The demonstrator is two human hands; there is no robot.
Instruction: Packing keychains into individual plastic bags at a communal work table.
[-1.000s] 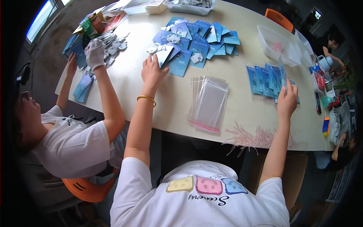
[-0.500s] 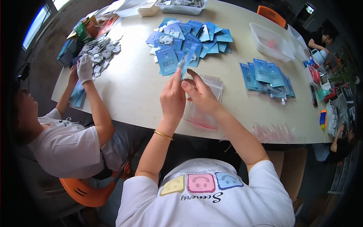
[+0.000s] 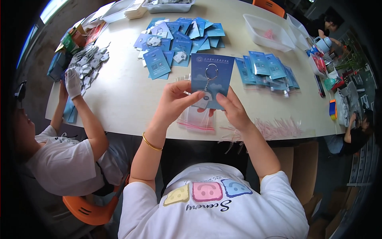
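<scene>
Upright before me is a blue card (image 3: 219, 79) with a keychain (image 3: 208, 77) on its front, a metal ring and a short chain with a whitish tag. My left hand (image 3: 173, 101) grips the card's left side, its thumb on the tag. On the lower right my right hand (image 3: 234, 109) holds the same card, thumb in front and fingers behind. Under my hands lie clear zip bags (image 3: 195, 123) with red closures, partly hidden. Beyond the card spreads a loose pile of blue cards (image 3: 157, 63), some with keychains on them.
Bagged blue cards (image 3: 264, 69) are stacked to the right, near a white tray (image 3: 262, 44). Pinkish clear strips (image 3: 274, 129) lie along the near edge. At left, a co-worker's gloved hand (image 3: 73, 81) is beside a heap of whitish tags (image 3: 91, 63). Another tray (image 3: 169, 8) stands at the back.
The card, seen edge-on before, now faces me with its keychain showing. My right hand has closed on its right side. The whole view has shifted a little, so the table appears further left.
</scene>
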